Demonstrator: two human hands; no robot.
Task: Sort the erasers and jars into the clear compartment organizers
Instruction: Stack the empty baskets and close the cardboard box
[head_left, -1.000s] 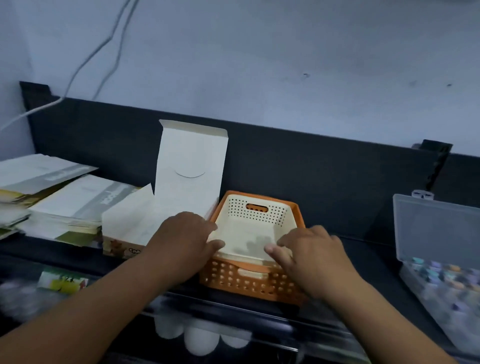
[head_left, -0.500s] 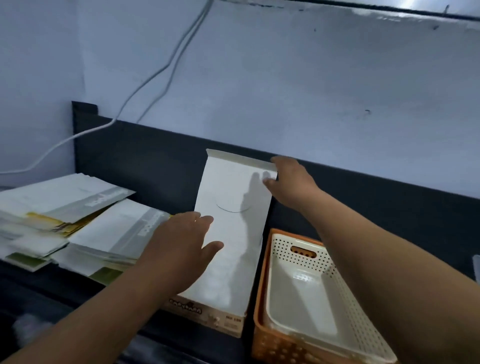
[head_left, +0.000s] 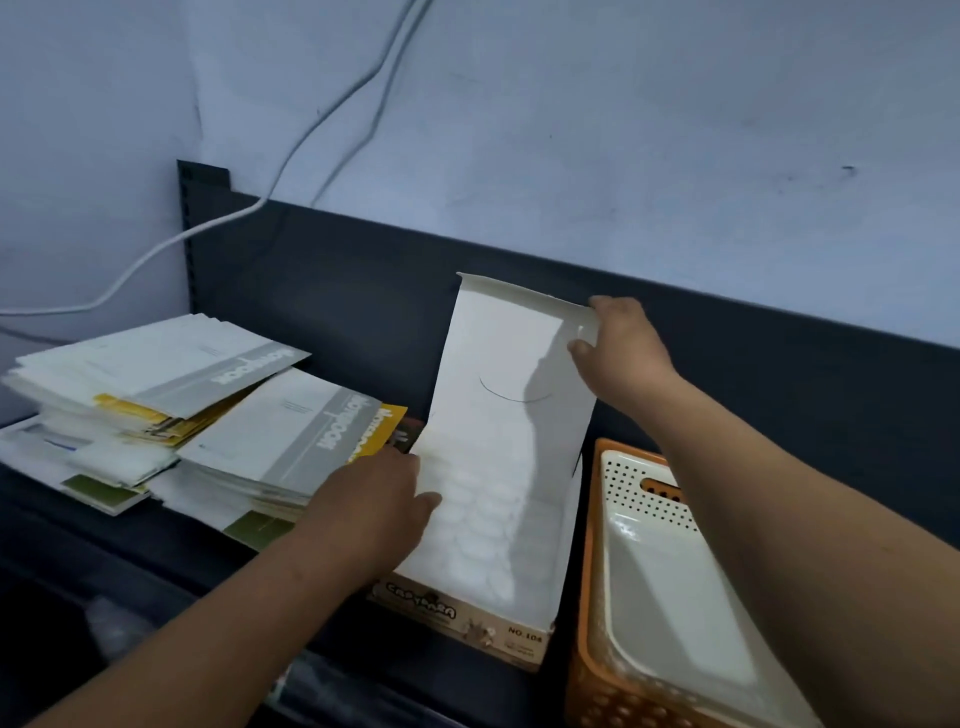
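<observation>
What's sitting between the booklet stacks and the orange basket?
Head view: the open white box, lid up; left hand rests on its left wall, right hand pinches the lid's top corner.

from above, the open box (head_left: 498, 525) is free down its middle and near end. its lid (head_left: 511, 348) stands up at the far end, pinched at a corner by our right hand (head_left: 623, 353), and closes off that side together with the dark back panel (head_left: 337, 291). our left hand (head_left: 379, 499) rests on the box's left edge, where stacked booklets (head_left: 280, 436) crowd right against it. on the right only a narrow slot separates the box from the orange basket (head_left: 587, 649), which our right forearm crosses. a bare strip of worktop (head_left: 156, 551) runs before the booklets.
</observation>
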